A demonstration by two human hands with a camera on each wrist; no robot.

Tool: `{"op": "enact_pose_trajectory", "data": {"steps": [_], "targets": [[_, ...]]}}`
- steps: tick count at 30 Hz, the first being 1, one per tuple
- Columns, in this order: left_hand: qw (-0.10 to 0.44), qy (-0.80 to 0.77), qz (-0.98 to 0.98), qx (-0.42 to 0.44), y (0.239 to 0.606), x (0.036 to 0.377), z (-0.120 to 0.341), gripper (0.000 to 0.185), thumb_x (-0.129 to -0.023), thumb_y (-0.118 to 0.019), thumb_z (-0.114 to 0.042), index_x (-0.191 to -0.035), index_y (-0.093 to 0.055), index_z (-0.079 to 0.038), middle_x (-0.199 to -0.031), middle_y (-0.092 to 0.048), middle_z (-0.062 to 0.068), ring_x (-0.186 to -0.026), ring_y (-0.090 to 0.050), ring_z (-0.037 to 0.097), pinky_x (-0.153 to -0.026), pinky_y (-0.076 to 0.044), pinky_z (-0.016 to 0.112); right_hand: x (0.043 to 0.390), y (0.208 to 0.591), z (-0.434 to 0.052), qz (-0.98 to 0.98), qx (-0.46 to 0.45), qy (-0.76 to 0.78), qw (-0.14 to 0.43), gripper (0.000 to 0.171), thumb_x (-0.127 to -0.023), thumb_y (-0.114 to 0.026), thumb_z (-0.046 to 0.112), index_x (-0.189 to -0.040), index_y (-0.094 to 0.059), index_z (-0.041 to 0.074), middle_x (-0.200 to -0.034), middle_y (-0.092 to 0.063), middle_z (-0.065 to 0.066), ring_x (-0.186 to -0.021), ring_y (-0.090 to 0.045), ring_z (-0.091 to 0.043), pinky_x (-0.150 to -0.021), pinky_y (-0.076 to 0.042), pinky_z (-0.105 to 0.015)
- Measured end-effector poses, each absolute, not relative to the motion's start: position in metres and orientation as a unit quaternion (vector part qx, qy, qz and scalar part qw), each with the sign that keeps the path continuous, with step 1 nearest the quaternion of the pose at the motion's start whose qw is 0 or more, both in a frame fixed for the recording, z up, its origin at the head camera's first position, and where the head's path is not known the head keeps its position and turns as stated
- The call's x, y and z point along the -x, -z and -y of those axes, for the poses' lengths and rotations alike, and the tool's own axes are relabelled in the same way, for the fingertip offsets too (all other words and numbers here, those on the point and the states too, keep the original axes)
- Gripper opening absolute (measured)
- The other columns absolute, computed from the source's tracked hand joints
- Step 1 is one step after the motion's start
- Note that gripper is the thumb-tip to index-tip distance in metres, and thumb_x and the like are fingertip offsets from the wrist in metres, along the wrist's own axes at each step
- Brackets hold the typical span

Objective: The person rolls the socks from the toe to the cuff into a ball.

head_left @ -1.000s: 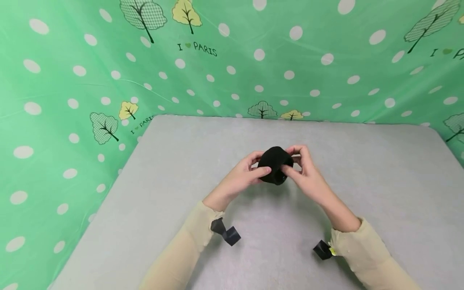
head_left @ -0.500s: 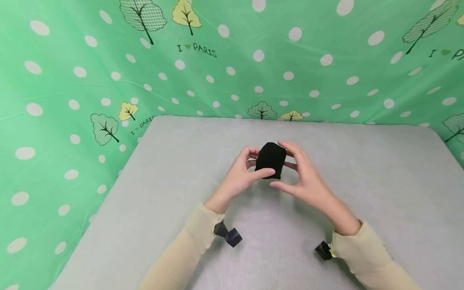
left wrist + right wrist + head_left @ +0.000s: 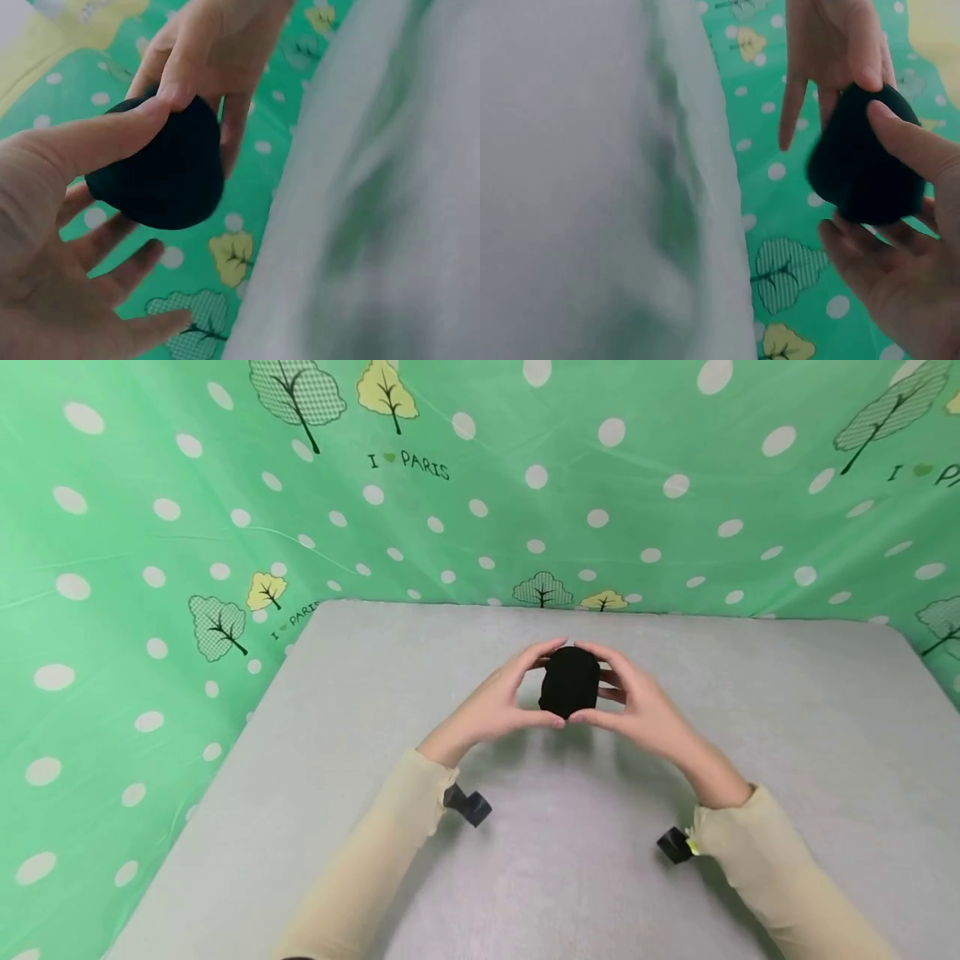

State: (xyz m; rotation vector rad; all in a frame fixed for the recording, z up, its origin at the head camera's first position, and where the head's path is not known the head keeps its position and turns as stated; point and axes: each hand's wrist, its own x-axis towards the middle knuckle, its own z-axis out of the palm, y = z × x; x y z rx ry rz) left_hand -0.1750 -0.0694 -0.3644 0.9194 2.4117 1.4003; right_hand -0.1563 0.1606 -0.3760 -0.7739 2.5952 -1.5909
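Observation:
A small black bundle of soft, fabric-like material (image 3: 570, 681) is held up over the grey table between both hands. My left hand (image 3: 501, 700) grips its left side, thumb at the near edge and fingers at the far edge. Opposite, my right hand (image 3: 647, 714) holds the right side the same way. In the left wrist view both thumb tips nearly meet on the dark bundle (image 3: 169, 180), while several left fingers spread beneath it. From the right wrist, the bundle (image 3: 866, 169) looks rounded, with no opening showing. Its exact kind cannot be made out.
The grey tabletop (image 3: 300, 760) extends around the arms. A green dotted curtain (image 3: 450, 527) with printed trees hangs behind and along its left side. Dark strap-like pieces (image 3: 474, 808) dangle from the sleeve cuffs.
The black bundle has turned so its ring-like opening no longer shows. My right hand let its thumb come off, then closed round the bundle again; my left hand shifted its grip toward the edges.

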Motion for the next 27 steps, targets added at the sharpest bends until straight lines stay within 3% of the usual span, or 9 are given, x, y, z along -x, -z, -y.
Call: {"op": "enact_pose_trajectory", "data": {"steps": [5, 9, 15, 19, 23, 27], "targets": [[0.125, -0.413, -0.850, -0.304, 0.365, 0.199, 0.061, 0.089, -0.083, -0.082, -0.024, -0.156, -0.032, -0.021, -0.157, -0.039, 0.005, -0.141, -0.045, 0.024, -0.115, -0.040, 0.044, 0.184, 0.375, -0.167, -0.844, 0.244, 0.472, 0.072, 0.082, -0.083, -0.078, 0.006, -0.152, -0.033, 0.004, -0.154, -0.041, -0.021, -0.134, -0.050, -0.042, -0.108, -0.045, -0.052], [0.117, -0.343, -0.885, -0.291, 0.375, 0.212, 0.048, 0.087, -0.083, -0.082, -0.027, -0.155, -0.035, -0.017, -0.156, -0.043, 0.005, -0.140, -0.047, 0.024, -0.117, -0.038, 0.040, 0.200, 0.384, -0.172, -0.858, 0.233, 0.443, 0.113, 0.081, -0.085, -0.078, 0.008, -0.152, -0.033, 0.002, -0.155, -0.039, -0.023, -0.136, -0.047, -0.043, -0.111, -0.042, -0.054], [0.131, -0.246, -0.929, -0.244, 0.399, 0.213, 0.035, 0.084, -0.080, -0.082, -0.039, -0.152, -0.041, -0.024, -0.153, -0.049, 0.000, -0.139, -0.047, 0.024, -0.114, -0.041, 0.042, 0.202, 0.402, -0.174, -0.902, 0.210, 0.353, 0.135, 0.076, -0.087, -0.078, 0.017, -0.149, -0.040, -0.003, -0.151, -0.042, -0.027, -0.136, -0.046, -0.045, -0.110, -0.041, -0.057], [0.118, -0.193, -0.948, -0.224, 0.399, 0.217, 0.029, 0.082, -0.080, -0.081, -0.046, -0.150, -0.043, -0.029, -0.151, -0.051, -0.001, -0.137, -0.047, 0.027, -0.109, -0.045, 0.044, 0.206, 0.402, -0.175, -0.924, 0.202, 0.299, 0.126, 0.070, -0.089, -0.076, 0.023, -0.145, -0.045, -0.004, -0.148, -0.040, -0.030, -0.137, -0.039, -0.047, -0.112, -0.035, -0.062], [0.118, -0.175, -0.952, -0.222, 0.399, 0.221, 0.029, 0.083, -0.080, -0.078, -0.052, -0.152, -0.040, -0.032, -0.156, -0.044, -0.003, -0.144, -0.039, 0.027, -0.114, -0.040, 0.046, 0.211, 0.401, -0.178, -0.929, 0.208, 0.279, 0.129, 0.074, -0.089, -0.075, 0.027, -0.148, -0.042, -0.002, -0.152, -0.032, -0.031, -0.142, -0.030, -0.049, -0.115, -0.027, -0.065], [0.138, -0.248, -0.929, -0.239, 0.395, 0.221, 0.041, 0.097, -0.081, -0.080, -0.049, -0.158, -0.026, -0.025, -0.165, -0.029, -0.001, -0.152, -0.025, 0.026, -0.124, -0.026, 0.045, 0.207, 0.396, -0.191, -0.923, 0.210, 0.297, 0.125, 0.084, -0.090, -0.073, 0.037, -0.156, -0.030, 0.007, -0.161, -0.023, -0.024, -0.148, -0.023, -0.046, -0.117, -0.022, -0.067]]}}
